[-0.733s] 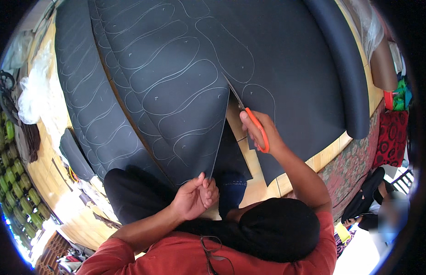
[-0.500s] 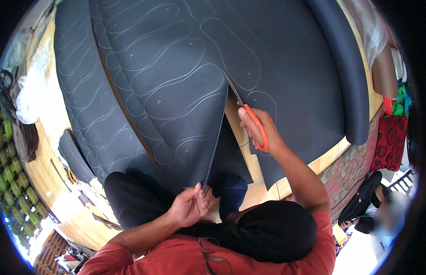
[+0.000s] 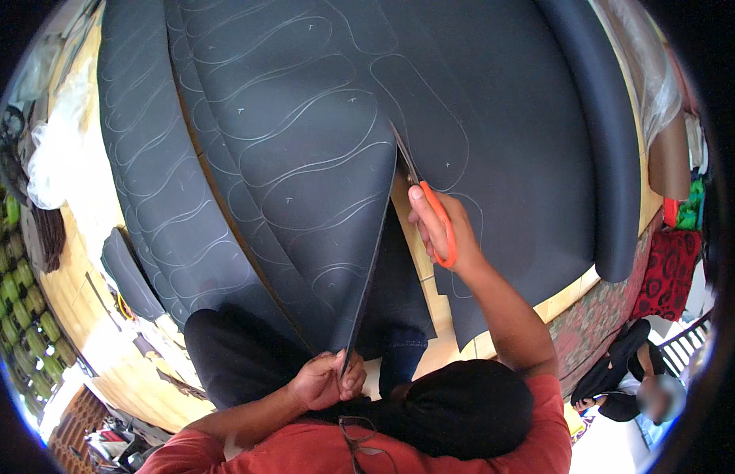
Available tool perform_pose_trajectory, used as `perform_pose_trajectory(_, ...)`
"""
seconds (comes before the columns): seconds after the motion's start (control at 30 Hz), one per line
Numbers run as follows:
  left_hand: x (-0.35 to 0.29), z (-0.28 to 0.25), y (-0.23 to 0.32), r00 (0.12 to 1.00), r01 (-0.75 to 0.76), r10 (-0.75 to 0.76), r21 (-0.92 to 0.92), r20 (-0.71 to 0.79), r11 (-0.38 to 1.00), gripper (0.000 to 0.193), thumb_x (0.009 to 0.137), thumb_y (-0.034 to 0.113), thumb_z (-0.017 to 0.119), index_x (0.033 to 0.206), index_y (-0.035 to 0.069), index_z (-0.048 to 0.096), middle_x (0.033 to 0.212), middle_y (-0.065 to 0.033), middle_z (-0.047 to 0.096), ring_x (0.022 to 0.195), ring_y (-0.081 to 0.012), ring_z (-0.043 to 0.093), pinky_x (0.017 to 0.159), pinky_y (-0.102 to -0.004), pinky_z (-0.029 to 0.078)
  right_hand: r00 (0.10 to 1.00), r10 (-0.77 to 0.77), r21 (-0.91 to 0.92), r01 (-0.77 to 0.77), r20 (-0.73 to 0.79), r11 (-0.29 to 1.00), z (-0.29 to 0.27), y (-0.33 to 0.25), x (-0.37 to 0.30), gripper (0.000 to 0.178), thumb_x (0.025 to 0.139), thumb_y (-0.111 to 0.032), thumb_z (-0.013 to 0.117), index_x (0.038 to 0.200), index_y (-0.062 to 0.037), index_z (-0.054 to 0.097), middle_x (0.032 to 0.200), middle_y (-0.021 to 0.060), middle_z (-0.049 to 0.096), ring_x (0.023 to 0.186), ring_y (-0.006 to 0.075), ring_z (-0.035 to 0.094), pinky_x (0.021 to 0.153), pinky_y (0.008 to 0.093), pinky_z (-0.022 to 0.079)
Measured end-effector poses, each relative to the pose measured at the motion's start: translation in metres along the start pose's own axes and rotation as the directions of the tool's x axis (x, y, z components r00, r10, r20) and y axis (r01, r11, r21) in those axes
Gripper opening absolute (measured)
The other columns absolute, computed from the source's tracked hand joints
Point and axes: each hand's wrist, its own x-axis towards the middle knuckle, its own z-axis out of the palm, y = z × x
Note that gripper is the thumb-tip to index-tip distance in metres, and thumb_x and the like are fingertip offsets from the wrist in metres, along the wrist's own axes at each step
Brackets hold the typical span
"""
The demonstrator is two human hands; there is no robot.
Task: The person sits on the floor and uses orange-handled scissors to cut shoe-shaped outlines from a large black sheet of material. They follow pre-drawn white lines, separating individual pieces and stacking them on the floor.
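Orange-handled scissors (image 3: pixel 438 207), gripped in the right hand (image 3: pixel 464 235), bite into a black sheet (image 3: pixel 320 189) whose near edge the left hand (image 3: pixel 324 381) pinches.

Orange-handled scissors (image 3: pixel 432 199) at the tip of a slit in a dark sheet (image 3: pixel 328 170) bearing pale, looping outlines.

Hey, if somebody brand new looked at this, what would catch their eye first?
Probably the bright orange-handled scissors near the middle, held in the right hand with their blades at the top of a slit. Next, the large dark sheet around them, with pale looping outlines across its left and middle, its cut edge held low in the picture by the left hand.
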Motion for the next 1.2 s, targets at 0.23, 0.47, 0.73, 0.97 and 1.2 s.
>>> perform_pose_trajectory(0.23,-0.002,-0.018,0.002,0.999,0.043,-0.043,0.083,0.005,0.996,0.028,0.096,0.033,0.054,0.082,0.009,0.056,0.073,-0.0049,0.056,0.064,-0.0183,0.053,0.058,-0.0291,0.040,0.998,0.059,0.094,-0.059,0.009,0.994,0.012,-0.029,0.026,0.070,0.088,-0.070,0.051,0.073,-0.0021,0.057,0.053,0.0009,0.045,0.044,0.0119,0.048,0.041,0.0287,0.040)
perform_pose_trajectory(0.47,0.011,-0.008,0.019,0.893,0.448,-0.422,0.371,-0.155,0.813,0.031,0.101,0.031,0.049,0.091,0.004,0.060,0.082,-0.0060,0.060,0.076,-0.0185,0.063,0.067,-0.0294,0.051,0.997,0.035,0.051,-0.039,0.067,0.998,-0.001,-0.038,0.060,0.069,0.089,-0.069,0.050,0.071,-0.0028,0.054,0.055,0.0029,0.046,0.040,0.0123,0.047,0.036,0.0280,0.038)
perform_pose_trajectory(0.73,0.164,0.081,0.275,0.254,0.547,0.665,0.463,0.702,-0.697,0.051,0.100,0.028,0.050,0.142,0.001,0.039,0.148,-0.0245,0.037,0.140,-0.0383,0.034,0.113,-0.0510,0.027,0.989,0.106,0.059,-0.113,0.105,0.992,-0.002,-0.035,0.061,0.062,0.091,-0.065,0.052,0.071,-0.0060,0.051,0.055,0.0016,0.045,0.040,0.0109,0.046,0.036,0.0272,0.038)
perform_pose_trajectory(0.97,0.182,0.062,0.340,0.162,0.678,0.783,0.509,0.601,-0.530,0.056,0.102,0.035,0.035,0.148,0.003,0.034,0.157,-0.0161,0.027,0.147,-0.0309,0.021,0.119,-0.0516,0.014,0.998,0.023,0.014,-0.024,0.061,1.000,0.004,-0.026,0.061,0.051,0.096,-0.051,0.056,0.072,-0.0061,0.054,0.056,-0.0014,0.044,0.047,0.0095,0.043,0.043,0.0285,0.036)
perform_pose_trajectory(1.2,0.183,0.063,0.340,0.196,0.704,0.800,0.486,0.567,-0.517,0.061,0.100,0.038,0.037,0.149,0.002,0.031,0.158,-0.0167,0.024,0.148,-0.0313,0.019,0.118,-0.0522,0.012,0.998,-0.065,-0.073,0.064,-0.007,0.995,0.006,-0.030,0.079,0.047,0.096,-0.045,0.059,0.075,-0.0035,0.058,0.058,-0.0014,0.046,0.056,0.0101,0.041,0.051,0.0312,0.036)
